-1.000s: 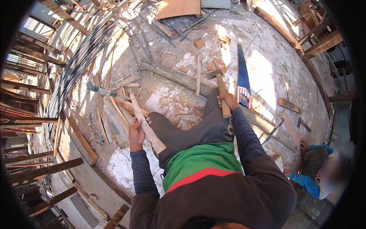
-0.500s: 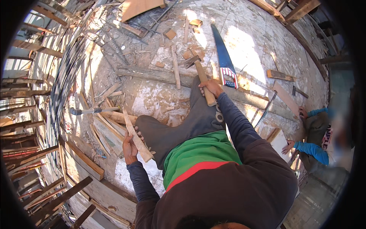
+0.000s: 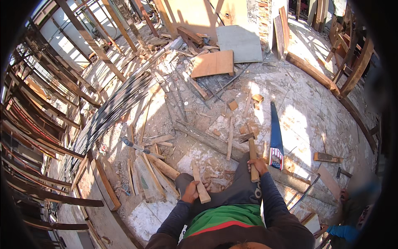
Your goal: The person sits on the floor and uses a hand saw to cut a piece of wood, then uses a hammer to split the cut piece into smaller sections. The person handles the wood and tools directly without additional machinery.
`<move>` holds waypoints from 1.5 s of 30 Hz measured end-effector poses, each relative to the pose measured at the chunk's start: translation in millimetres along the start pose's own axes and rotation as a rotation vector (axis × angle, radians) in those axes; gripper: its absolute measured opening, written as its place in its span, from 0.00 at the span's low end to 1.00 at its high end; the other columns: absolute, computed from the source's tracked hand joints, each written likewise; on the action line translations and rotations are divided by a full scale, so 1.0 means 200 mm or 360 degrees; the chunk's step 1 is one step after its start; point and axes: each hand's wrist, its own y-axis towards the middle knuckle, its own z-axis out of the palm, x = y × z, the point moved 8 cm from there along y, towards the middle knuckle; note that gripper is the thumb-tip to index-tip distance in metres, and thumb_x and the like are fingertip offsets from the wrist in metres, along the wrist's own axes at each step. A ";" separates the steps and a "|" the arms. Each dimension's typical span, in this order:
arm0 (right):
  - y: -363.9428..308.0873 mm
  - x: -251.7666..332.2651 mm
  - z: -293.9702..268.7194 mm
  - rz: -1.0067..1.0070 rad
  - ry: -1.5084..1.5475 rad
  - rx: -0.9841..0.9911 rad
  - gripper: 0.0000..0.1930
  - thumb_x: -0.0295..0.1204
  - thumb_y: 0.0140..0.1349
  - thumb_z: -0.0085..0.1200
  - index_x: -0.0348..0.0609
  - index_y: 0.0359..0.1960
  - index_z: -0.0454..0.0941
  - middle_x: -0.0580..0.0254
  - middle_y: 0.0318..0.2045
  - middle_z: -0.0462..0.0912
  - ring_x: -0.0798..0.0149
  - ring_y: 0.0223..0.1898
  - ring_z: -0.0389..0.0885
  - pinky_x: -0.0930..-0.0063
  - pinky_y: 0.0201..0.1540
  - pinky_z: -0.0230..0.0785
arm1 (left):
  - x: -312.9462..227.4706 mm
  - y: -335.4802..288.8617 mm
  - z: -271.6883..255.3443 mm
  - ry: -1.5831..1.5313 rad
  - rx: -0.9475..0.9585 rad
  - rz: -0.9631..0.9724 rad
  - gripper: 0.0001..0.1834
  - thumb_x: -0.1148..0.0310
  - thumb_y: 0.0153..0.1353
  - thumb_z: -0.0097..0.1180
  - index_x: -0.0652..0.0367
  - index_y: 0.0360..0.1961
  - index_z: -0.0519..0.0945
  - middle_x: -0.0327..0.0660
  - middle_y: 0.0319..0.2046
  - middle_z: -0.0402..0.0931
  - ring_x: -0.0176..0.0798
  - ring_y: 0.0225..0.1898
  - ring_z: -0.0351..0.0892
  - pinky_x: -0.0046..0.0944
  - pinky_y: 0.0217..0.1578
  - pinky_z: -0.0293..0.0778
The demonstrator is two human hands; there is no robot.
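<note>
My left hand point(image 3: 191, 191) is closed round a short, pale strip of wood point(image 3: 200, 184), held tilted above my left thigh. A wooden-handled hammer point(image 3: 252, 154) is in my right hand point(image 3: 258, 166), which wraps round its handle over my right knee. The hammer's dark metal head points away from me, close to the floor. Just right of it lies a handsaw point(image 3: 275, 133) with a blue blade and a red, white and blue handle. A long weathered timber point(image 3: 215, 139) runs across the floor beyond my knees.
At my left are several boards point(image 3: 148, 179) and a grey pipe point(image 3: 134, 145). Bundled dark rods point(image 3: 111, 108) curve along the far left. An orange-brown panel point(image 3: 212, 63) lies ahead. A co-worker's blue sleeve point(image 3: 343, 232) shows at lower right, near a small hammer point(image 3: 343, 172).
My view has tilted up and shifted left, showing more of the far floor. The wood strip has come inward over my lap and turned more upright. My right hand still grips the hammer.
</note>
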 end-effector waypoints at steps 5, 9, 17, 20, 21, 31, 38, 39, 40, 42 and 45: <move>-0.01 0.03 0.21 0.0050 -0.0080 0.0072 0.06 0.22 0.55 0.59 0.33 0.31 0.75 0.56 0.21 0.78 0.61 0.19 0.79 0.66 0.22 0.75 | 0.08 0.14 -0.05 0.0056 -0.0187 -0.0020 0.22 0.75 0.67 0.37 0.68 0.62 0.57 0.63 0.53 0.66 0.72 0.51 0.75 0.76 0.51 0.72; 0.04 0.03 0.14 -0.0036 -0.0164 0.0111 0.08 0.25 0.57 0.57 0.31 0.34 0.77 0.57 0.22 0.79 0.62 0.20 0.79 0.67 0.23 0.76 | -0.73 0.25 0.79 -0.0102 0.0492 0.0501 0.39 0.53 0.73 0.40 0.63 0.74 0.40 0.61 0.72 0.43 0.70 0.71 0.50 0.74 0.67 0.46; -0.03 0.05 0.13 -0.0049 -0.0040 0.0008 0.07 0.27 0.57 0.59 0.35 0.32 0.77 0.59 0.20 0.78 0.64 0.19 0.79 0.69 0.21 0.75 | -1.67 -1.11 1.93 0.0341 0.1242 0.2061 0.45 0.36 0.69 0.41 0.51 0.76 0.45 0.58 0.75 0.44 0.61 0.75 0.46 0.66 0.71 0.44; -0.06 0.08 0.16 -0.0049 -0.0043 0.0029 0.07 0.24 0.55 0.59 0.31 0.32 0.77 0.56 0.22 0.80 0.62 0.20 0.80 0.67 0.22 0.75 | -1.46 -1.00 1.73 0.0637 0.1181 0.1886 0.41 0.41 0.73 0.37 0.58 0.76 0.46 0.60 0.73 0.48 0.63 0.73 0.51 0.62 0.68 0.59; -0.09 0.10 0.16 -0.0076 -0.0022 -0.0004 0.08 0.24 0.55 0.60 0.31 0.32 0.78 0.56 0.21 0.80 0.62 0.20 0.80 0.66 0.23 0.74 | -1.38 -0.90 1.61 0.0783 0.1047 0.1837 0.40 0.43 0.73 0.37 0.59 0.75 0.49 0.59 0.72 0.51 0.61 0.72 0.56 0.59 0.67 0.63; -0.18 0.11 0.13 -0.0112 0.0132 0.0028 0.12 0.31 0.59 0.65 0.34 0.32 0.78 0.59 0.21 0.80 0.65 0.19 0.79 0.71 0.21 0.74 | -0.48 -0.31 0.23 0.1854 0.0041 0.0682 0.29 0.56 0.71 0.54 0.65 0.65 0.67 0.49 0.58 0.75 0.42 0.52 0.79 0.38 0.48 0.76; -0.34 0.01 -0.21 -0.0100 0.0463 -0.0034 0.12 0.34 0.61 0.64 0.38 0.36 0.77 0.64 0.23 0.79 0.70 0.21 0.79 0.75 0.23 0.73 | -0.30 -0.36 -0.09 0.1741 -0.0105 0.0639 0.28 0.58 0.71 0.53 0.66 0.64 0.69 0.48 0.56 0.77 0.39 0.49 0.80 0.36 0.47 0.75; -0.38 0.00 -0.28 -0.0107 0.0453 -0.0046 0.12 0.34 0.62 0.64 0.39 0.36 0.77 0.65 0.24 0.78 0.70 0.22 0.78 0.76 0.23 0.73 | -0.29 -0.37 -0.09 0.1744 -0.0102 0.0650 0.28 0.58 0.71 0.53 0.66 0.64 0.69 0.48 0.56 0.77 0.39 0.48 0.80 0.36 0.47 0.75; -0.41 -0.02 -0.35 -0.0113 0.0465 -0.0105 0.12 0.35 0.62 0.64 0.39 0.36 0.77 0.65 0.24 0.78 0.71 0.22 0.78 0.76 0.23 0.73 | -0.29 -0.38 -0.10 0.1733 -0.0117 0.0645 0.27 0.58 0.71 0.53 0.67 0.64 0.69 0.48 0.55 0.77 0.39 0.48 0.80 0.35 0.47 0.75; -0.49 -0.10 -0.53 -0.0089 0.0405 -0.0264 0.12 0.35 0.62 0.64 0.40 0.36 0.77 0.66 0.23 0.78 0.71 0.22 0.78 0.76 0.25 0.73 | -0.27 -0.38 -0.11 0.1711 -0.0147 0.0628 0.27 0.58 0.71 0.53 0.67 0.64 0.69 0.47 0.55 0.77 0.38 0.47 0.80 0.35 0.47 0.75; -0.61 -0.32 -0.78 -0.0101 0.0438 -0.0485 0.11 0.35 0.60 0.64 0.43 0.35 0.76 0.69 0.23 0.76 0.72 0.23 0.77 0.75 0.27 0.73 | -0.25 -0.35 -0.06 0.1682 -0.0104 0.0636 0.26 0.59 0.71 0.53 0.67 0.63 0.70 0.48 0.54 0.78 0.37 0.46 0.81 0.35 0.47 0.76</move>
